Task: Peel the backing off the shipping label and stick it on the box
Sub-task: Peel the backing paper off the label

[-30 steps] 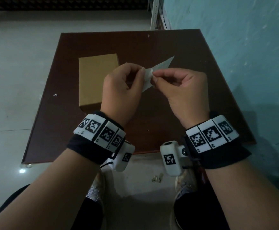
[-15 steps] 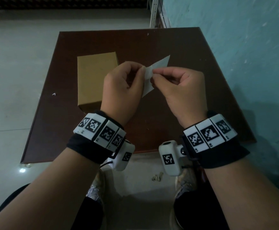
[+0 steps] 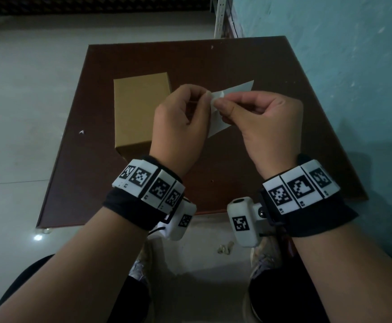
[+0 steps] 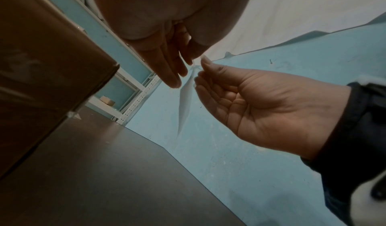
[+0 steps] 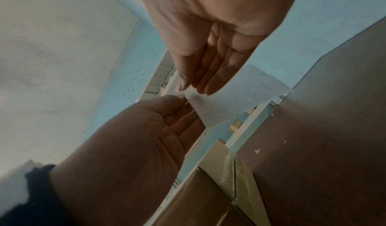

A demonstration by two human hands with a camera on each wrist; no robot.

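head view: left hand and right hand, raised together, pinch the label corner.

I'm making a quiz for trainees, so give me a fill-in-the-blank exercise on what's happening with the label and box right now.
1. Both hands pinch the white ____ above the table.
2. The brown cardboard box rests on the table, nearest the ____ hand.
3. The top of the box has ____ label stuck on it.
4. The wall beside the right hand is painted ____.

Missing words: label; left; no; blue
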